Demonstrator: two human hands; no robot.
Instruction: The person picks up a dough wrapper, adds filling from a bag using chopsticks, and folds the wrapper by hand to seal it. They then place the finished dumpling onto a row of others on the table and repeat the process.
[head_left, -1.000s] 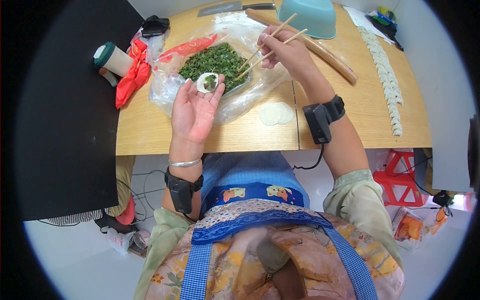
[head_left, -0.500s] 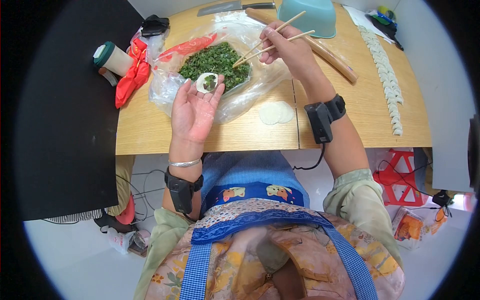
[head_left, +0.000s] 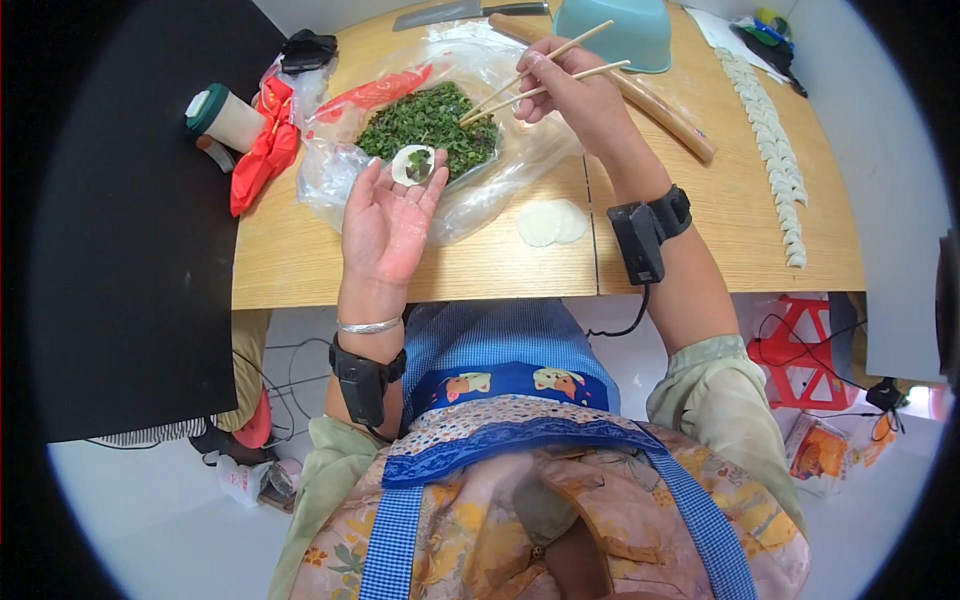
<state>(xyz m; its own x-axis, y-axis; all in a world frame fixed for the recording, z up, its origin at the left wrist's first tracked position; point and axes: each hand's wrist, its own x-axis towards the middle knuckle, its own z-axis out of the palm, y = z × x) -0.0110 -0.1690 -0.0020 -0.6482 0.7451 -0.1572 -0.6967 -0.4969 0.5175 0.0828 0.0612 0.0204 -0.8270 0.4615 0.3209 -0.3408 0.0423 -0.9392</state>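
My left hand [head_left: 392, 222] is palm up, a round dumpling wrapper [head_left: 401, 168] resting on its fingers. A little chopped green filling lies on that wrapper. Between the fingers of my right hand [head_left: 578, 92] is a pair of chopsticks [head_left: 545, 92], held slightly apart. One tip touches or hovers over the chopped green filling [head_left: 415, 122], which fills a container lined with clear plastic [head_left: 530, 165]. Several more wrappers [head_left: 552, 223] lie overlapping on the table, below and between my hands.
A rolling pin [head_left: 665, 118] lies beside an upturned turquoise bowl [head_left: 615, 40]. Finished dumplings [head_left: 765, 130] line the table's right side. A cleaver [head_left: 437, 15] lies at the back. At left are a green-lidded cup [head_left: 228, 118] and a red bag [head_left: 268, 150].
My right hand and the chopsticks have shifted very slightly left and up over the filling. My left hand and its wrapper stay in place.
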